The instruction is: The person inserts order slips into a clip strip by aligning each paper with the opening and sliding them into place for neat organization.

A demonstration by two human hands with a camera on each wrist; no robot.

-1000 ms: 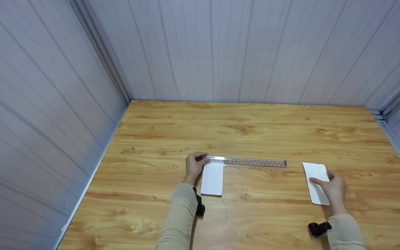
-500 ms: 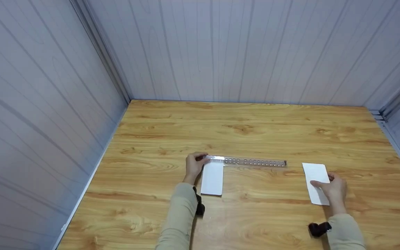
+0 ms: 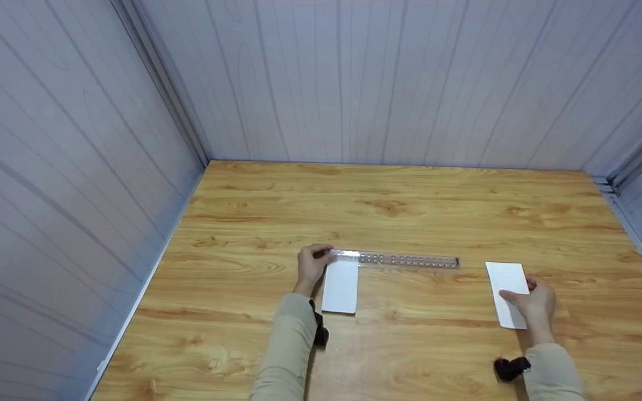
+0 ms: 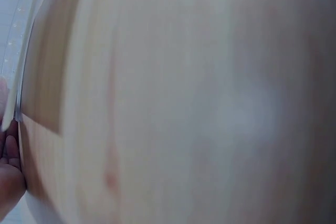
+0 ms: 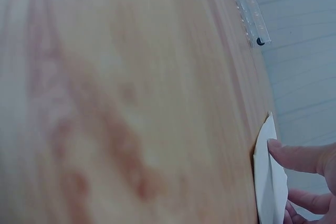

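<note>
In the head view my left hand [image 3: 312,267] pinches the left end of a clear plastic strip [image 3: 410,260] with a row of round shapes along it. That end overlaps the top of a white rectangular card [image 3: 340,289], whose upper left corner is by my thumb. The left wrist view shows only curled fingers [image 4: 11,150] at the edge. Further right, my right hand [image 3: 538,303] holds a white folded paper [image 3: 506,289], thumb on its face and fingers at its right edge. In the right wrist view the folded paper [image 5: 270,182] stands partly raised, fingers behind it.
The wood-grain table [image 3: 388,211] meets a pale panelled wall [image 3: 354,83] at the back and another wall [image 3: 64,195] on the left. Between the strip's dark right tip and the folded paper lies a stretch of tabletop. Black cameras [image 3: 510,368] sit on both wrists.
My right thumb has slid slightly right and down on the folded paper, which has shifted very little. The left hand, strip and card stay where they were.
</note>
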